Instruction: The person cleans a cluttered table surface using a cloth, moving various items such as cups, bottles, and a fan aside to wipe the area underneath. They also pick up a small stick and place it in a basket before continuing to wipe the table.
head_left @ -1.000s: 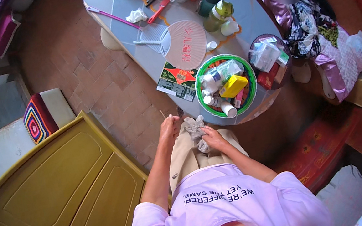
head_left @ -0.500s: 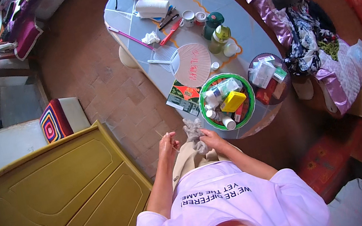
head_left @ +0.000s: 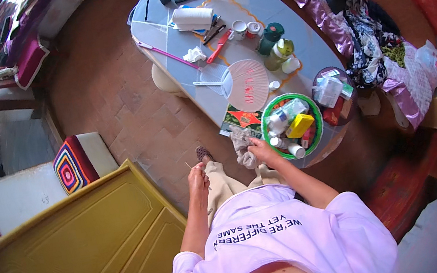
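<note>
Hands now apart | right hand (head_left: 260, 149) carries grey cloth (head_left: 242, 145) to desk (head_left: 267, 16) edge, gripping it | left hand (head_left: 198, 178) pinches thin stick (head_left: 191, 168) | cloth not yet set down.

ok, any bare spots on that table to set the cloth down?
Bare tabletop between the paper roll and the far edge, and a smaller strip left of the fan. The near end is crowded: green basket, purple tray, and the right hand holding the cloth.

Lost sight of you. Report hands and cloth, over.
Left hand pinches a thin stick, away from the table. Right hand grips grey cloth at table edge. Green basket of bottles right beside it.
</note>
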Tool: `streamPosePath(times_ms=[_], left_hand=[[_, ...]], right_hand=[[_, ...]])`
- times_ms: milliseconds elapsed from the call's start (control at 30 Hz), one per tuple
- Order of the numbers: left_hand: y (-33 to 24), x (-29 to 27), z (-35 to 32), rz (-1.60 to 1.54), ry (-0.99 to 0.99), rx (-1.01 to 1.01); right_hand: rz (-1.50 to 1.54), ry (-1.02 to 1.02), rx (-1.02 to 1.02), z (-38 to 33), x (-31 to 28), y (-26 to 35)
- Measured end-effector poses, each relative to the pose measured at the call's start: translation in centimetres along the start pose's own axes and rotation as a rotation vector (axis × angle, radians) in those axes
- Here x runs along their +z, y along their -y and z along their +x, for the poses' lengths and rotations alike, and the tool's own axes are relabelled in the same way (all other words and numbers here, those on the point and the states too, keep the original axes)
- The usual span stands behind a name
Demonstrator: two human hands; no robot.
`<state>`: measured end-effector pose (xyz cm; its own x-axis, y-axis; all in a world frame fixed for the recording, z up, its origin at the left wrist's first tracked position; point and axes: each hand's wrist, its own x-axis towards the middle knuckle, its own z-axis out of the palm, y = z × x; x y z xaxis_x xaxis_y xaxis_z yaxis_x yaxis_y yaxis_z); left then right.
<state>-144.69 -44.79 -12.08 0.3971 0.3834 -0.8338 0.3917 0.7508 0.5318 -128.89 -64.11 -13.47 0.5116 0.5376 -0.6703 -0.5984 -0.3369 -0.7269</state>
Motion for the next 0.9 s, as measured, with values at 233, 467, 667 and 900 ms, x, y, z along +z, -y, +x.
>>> streamPosePath(times_ms=[233,467,667,900], left_hand=[[-11.2,-7.9,4.6,0.067,-0.038,0.089],[-18.1,-9.3,10.1,0.177,-0.009,0.05],[-20.1,-4.8,13.3,0.293,0.091,0.021],[-24.5,0.9,15.2,0.445,0.075,0.007]], right_hand=[[0.157,-0.173,-0.084,5.2,8.3,5.7],[0.204,-0.249,-0.157,8.5,9.0,7.4],[0.367,-0.408,-0.147,11.4,5.5,7.3],[0.456,-0.471,-0.165,17.6,1.1,10.8]])
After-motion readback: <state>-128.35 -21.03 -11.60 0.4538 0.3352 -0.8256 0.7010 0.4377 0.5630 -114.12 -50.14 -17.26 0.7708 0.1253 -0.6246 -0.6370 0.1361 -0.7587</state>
